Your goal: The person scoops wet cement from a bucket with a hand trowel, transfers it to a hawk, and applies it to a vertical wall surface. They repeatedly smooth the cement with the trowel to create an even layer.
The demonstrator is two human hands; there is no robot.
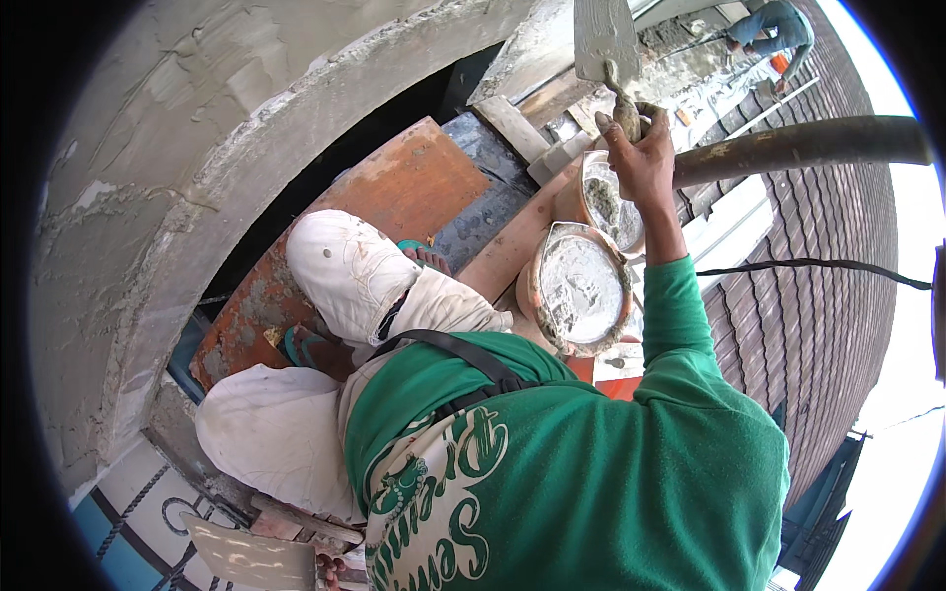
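My right hand (645,153) is raised at the top, its fingers wrapped round the handle of a pointed trowel (604,39). Grey mortar smears the trowel's blade. At the lower left edge my left hand (330,571), partly cut off, closes on a flat rectangular plastering float (251,557); its grip is mostly hidden. Below my right forearm stands a round bucket (532,298) holding pale wet mix. A second bucket (569,204) just beyond it, partly behind my wrist, has grey mortar inside. Freshly smeared cement covers the wall (187,98) on the left.
My sandalled feet rest on an orange-brown board (394,182) beside a dark gap under the wall's ledge. A thick dark pipe (808,153) and a black cable (808,264) cross the tiled roof (798,305) at right. Another person (778,30) bends over at the far right.
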